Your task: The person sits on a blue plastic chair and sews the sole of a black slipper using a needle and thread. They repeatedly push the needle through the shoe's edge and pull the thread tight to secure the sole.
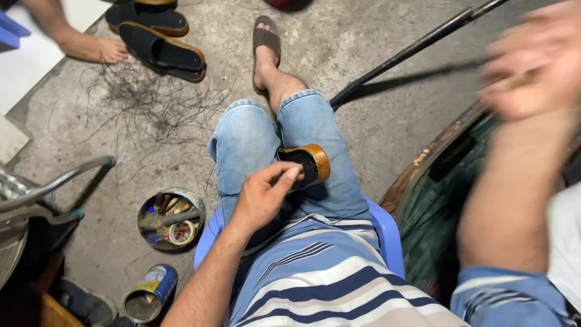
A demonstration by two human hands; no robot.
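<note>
Head view: I judge the sandal, resting on the denim thigh above the blue plastic chair, could slide off, since my left hand only pinches its black upper with curled fingers. My right hand is raised and blurred, closed around a thin tan stick; a swing could strike it.

two dark sandals on the concrete floor; tool-filled tin beside it.
</note>
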